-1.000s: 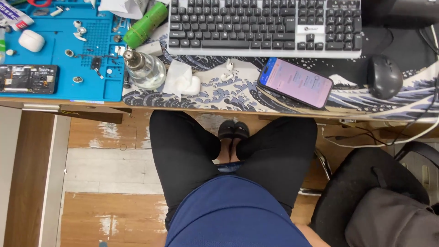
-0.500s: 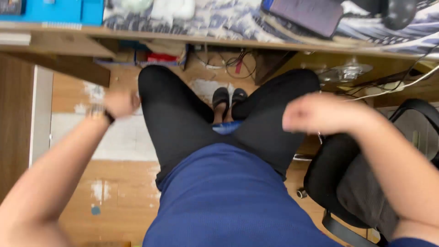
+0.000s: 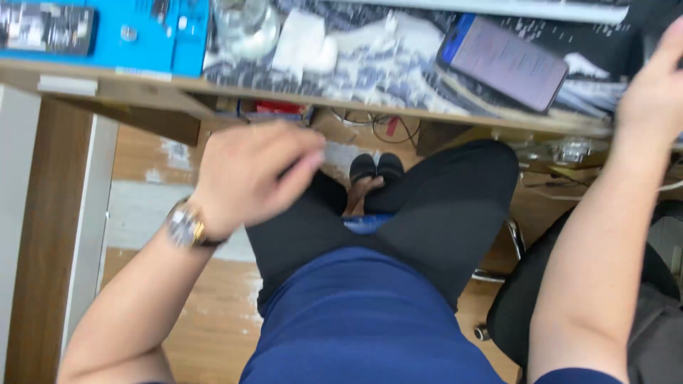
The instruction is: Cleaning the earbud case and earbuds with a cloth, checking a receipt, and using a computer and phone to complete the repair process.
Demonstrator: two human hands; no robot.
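Blue mat (image 3: 107, 53) sits upper left on the tabletop (image 3: 299, 96). Left hand (image 3: 249, 174), loosely curled and empty, hovers mid-frame. Right hand (image 3: 651, 92), fingers apart, reaches upper right near a phone (image 3: 501, 62): probably rigid, slippery, fragile; best gripped by its long edges.

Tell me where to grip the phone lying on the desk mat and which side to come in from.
Grip the phone across its two long edges, thumb on one and fingers on the other. It lies flat, screen up, at a slant on the desk mat, so only the thin edges offer a hold. Come from above on the right, where the right hand is raised nearest it.
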